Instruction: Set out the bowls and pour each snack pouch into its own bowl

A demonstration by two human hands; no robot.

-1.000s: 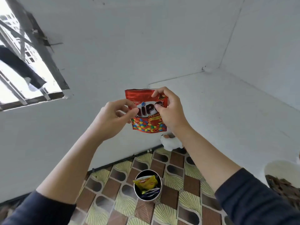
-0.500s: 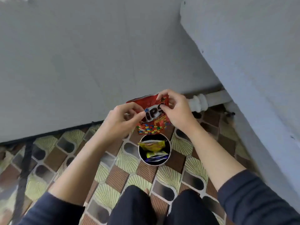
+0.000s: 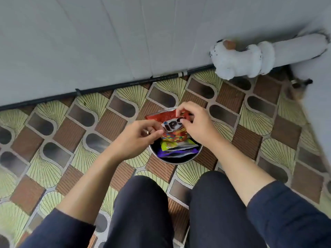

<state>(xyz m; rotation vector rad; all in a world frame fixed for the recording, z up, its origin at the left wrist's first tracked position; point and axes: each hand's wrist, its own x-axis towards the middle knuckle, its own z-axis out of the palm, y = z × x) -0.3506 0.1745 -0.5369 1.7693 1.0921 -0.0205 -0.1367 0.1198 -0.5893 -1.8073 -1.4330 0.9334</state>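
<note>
— Where's the red pouch (image 3: 170, 122)?
— Just over the bowl (image 3: 172, 161) on the floor (image 3: 71, 133). Your left hand (image 3: 136, 138) and right hand (image 3: 198, 126) both pinch it, fingers (image 3: 185, 108) clenched on its upper part.
— In the bowl?
— A yellow pouch (image 3: 170, 144) and a purple pouch (image 3: 177, 151).

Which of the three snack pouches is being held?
The red pouch, pinched by the left hand and right hand above the metal bowl. The yellow pouch and purple pouch lie inside the bowl.
</note>
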